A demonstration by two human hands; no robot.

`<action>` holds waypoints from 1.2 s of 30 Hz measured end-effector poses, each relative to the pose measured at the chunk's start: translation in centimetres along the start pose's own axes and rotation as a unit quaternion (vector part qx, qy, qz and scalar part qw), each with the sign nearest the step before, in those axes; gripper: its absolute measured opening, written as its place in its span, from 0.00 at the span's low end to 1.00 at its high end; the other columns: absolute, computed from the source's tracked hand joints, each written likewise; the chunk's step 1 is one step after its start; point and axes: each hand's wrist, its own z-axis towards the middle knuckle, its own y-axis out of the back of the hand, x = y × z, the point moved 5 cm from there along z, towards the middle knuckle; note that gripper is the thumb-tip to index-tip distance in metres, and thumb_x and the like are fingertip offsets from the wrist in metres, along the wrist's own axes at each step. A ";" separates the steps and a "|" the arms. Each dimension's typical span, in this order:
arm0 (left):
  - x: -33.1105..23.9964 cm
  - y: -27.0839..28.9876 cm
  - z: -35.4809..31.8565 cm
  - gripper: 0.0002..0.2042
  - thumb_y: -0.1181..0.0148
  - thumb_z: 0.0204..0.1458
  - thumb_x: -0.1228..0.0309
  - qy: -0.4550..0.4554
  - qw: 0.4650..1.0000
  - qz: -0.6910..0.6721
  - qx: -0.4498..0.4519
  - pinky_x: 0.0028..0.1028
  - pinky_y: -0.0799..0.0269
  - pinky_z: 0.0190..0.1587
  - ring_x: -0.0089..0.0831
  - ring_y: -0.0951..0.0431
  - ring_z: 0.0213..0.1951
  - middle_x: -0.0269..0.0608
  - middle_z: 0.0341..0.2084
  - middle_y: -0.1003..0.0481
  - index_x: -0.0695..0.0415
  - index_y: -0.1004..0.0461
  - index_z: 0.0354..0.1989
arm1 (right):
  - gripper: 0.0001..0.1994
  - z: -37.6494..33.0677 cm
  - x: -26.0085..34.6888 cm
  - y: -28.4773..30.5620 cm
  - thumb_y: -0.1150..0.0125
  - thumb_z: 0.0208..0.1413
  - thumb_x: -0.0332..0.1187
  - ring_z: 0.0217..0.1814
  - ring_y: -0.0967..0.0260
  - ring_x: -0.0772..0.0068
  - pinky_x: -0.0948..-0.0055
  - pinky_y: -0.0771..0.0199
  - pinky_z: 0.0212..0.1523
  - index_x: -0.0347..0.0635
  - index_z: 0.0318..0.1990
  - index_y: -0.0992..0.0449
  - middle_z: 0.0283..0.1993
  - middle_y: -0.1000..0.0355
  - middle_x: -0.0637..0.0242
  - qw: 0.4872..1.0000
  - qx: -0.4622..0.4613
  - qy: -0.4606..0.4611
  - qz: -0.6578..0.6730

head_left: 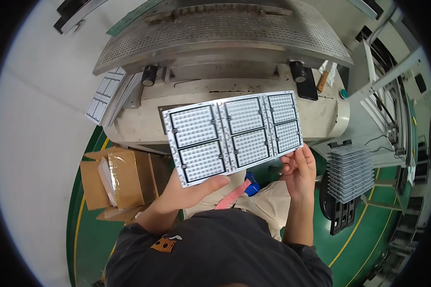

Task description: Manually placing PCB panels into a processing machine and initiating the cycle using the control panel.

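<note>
A white panel [244, 131], likely a circuit board, is held up in front of me between both hands. Six black-outlined rectangles fill its face, each with rows of small pale dots. My left hand [191, 191] grips its lower left corner, thumb on the front and the other fingers hidden behind. At the lower right corner, my right hand [299, 167] pinches the edge with thumb and fingers. The panel tilts, its right end higher than its left. Behind it stands the pale worktable [206, 88], partly hidden.
Across the table's back sits a perforated metal machine [225, 40] with two black knobs. Similar panels [105, 95] are stacked at left, above an open cardboard box [129, 179]. A black phone [307, 86] and a wooden-handled tool [323, 80] lie at right. Grey stacked trays [349, 172] stand lower right.
</note>
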 end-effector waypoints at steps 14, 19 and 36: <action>3.0 -1.3 1.3 0.17 0.34 0.56 0.75 0.062 0.998 -0.013 0.016 0.28 0.27 0.50 0.25 0.23 0.46 0.36 0.45 0.22 0.60 0.26 0.53 | 0.17 -1.1 -2.9 -3.3 0.49 0.69 0.35 0.49 0.29 0.81 0.78 0.28 0.45 0.42 0.62 0.35 0.53 0.26 0.69 0.998 0.003 0.017 0.063; 3.5 -1.2 1.2 0.17 0.34 0.55 0.76 0.049 0.998 -0.035 0.017 0.28 0.26 0.50 0.26 0.23 0.47 0.37 0.46 0.22 0.61 0.27 0.54 | 0.16 -1.7 -3.6 -5.1 0.49 0.69 0.34 0.49 0.29 0.79 0.75 0.27 0.46 0.42 0.61 0.34 0.53 0.26 0.70 0.997 0.021 0.026 0.071; 6.6 -1.9 -0.5 0.22 0.35 0.55 0.75 0.026 0.997 -0.065 -0.009 0.32 0.25 0.54 0.33 0.22 0.50 0.44 0.50 0.23 0.63 0.31 0.58 | 0.17 -3.8 -5.1 -6.2 0.49 0.69 0.34 0.57 0.29 0.71 0.65 0.30 0.59 0.40 0.62 0.33 0.58 0.28 0.67 0.997 0.007 0.029 0.076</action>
